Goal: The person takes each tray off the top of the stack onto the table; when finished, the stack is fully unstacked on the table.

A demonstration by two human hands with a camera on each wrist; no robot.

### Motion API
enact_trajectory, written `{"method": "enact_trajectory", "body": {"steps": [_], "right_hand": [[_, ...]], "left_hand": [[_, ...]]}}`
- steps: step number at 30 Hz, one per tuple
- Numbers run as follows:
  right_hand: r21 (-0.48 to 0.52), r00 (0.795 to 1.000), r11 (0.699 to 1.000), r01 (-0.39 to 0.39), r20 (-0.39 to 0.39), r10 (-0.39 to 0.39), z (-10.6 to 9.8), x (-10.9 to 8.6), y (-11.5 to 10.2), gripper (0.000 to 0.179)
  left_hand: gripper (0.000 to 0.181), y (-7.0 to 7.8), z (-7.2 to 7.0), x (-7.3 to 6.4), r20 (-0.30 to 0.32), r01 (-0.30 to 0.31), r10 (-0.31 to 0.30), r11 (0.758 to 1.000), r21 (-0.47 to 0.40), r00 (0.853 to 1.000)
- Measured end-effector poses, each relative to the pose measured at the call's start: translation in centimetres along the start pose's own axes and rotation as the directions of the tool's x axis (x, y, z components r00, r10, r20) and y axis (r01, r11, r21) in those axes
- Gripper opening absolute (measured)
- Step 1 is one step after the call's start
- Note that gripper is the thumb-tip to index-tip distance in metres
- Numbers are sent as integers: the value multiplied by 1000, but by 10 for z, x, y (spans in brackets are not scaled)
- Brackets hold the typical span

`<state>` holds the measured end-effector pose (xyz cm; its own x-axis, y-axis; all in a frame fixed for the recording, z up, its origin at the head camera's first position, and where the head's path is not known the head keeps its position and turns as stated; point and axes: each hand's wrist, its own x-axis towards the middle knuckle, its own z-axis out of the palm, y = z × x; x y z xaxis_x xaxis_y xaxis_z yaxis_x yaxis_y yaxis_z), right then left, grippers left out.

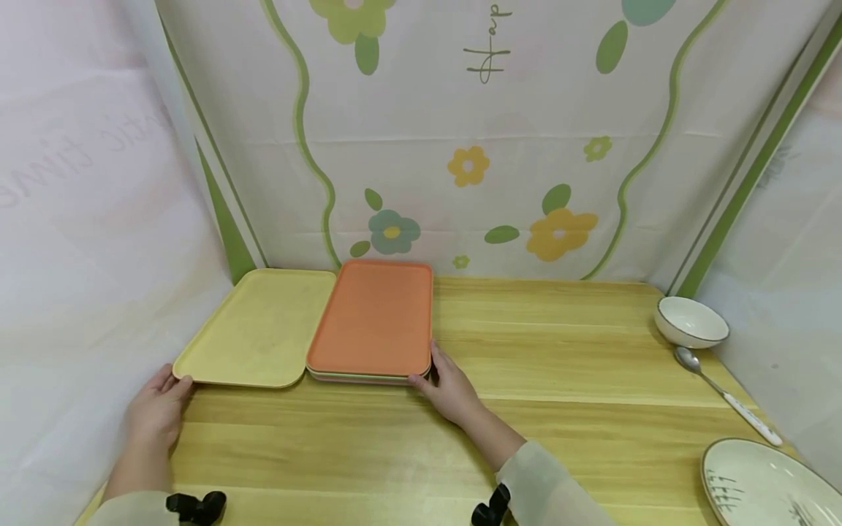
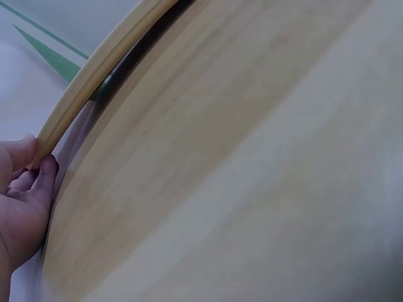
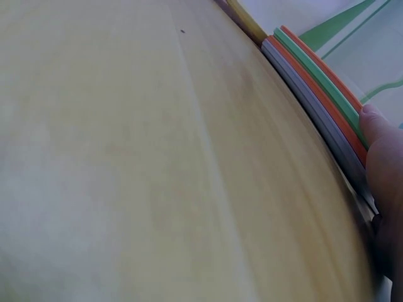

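In the head view a yellow tray [image 1: 256, 329] lies at the left of the table. My left hand [image 1: 154, 409] pinches its near left corner; the left wrist view shows the thumb above the yellow tray's rim [image 2: 85, 82] and fingers below it. Beside it, to the right, lies a stack of trays [image 1: 371, 318] with an orange one on top. Green, orange and greyish edges show in the stack [image 3: 321, 94] in the right wrist view. My right hand [image 1: 454, 387] holds the stack's near right corner, thumb at the front edge and fingers along the right side.
On the right of the wooden table [image 1: 559, 351] stand a white bowl [image 1: 691, 323], a spoon with a white handle [image 1: 726, 394] and a patterned plate [image 1: 770, 486]. Patterned cloth walls [image 1: 408, 139] rise at the back and both sides.
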<state>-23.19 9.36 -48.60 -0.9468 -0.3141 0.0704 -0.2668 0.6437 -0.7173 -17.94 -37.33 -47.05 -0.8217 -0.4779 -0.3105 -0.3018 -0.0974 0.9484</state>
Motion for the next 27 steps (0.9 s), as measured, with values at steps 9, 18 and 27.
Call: {"method": "enact_trajectory", "body": {"steps": [9, 18, 27], "right_hand": [[-1, 1000, 1000, 1, 2, -1, 0, -1, 0, 96], [-10, 1000, 1000, 1, 3, -1, 0, 0, 0, 95], [-8, 1000, 1000, -3, 4, 3, 0, 0, 0, 94]], "left_hand": [[69, 5, 7, 2, -56, -26, 33, 993, 115, 998], [74, 2, 10, -1, -77, -35, 41, 996, 79, 996], [75, 3, 26, -19, -81, -65, 75, 990, 129, 994]]}}
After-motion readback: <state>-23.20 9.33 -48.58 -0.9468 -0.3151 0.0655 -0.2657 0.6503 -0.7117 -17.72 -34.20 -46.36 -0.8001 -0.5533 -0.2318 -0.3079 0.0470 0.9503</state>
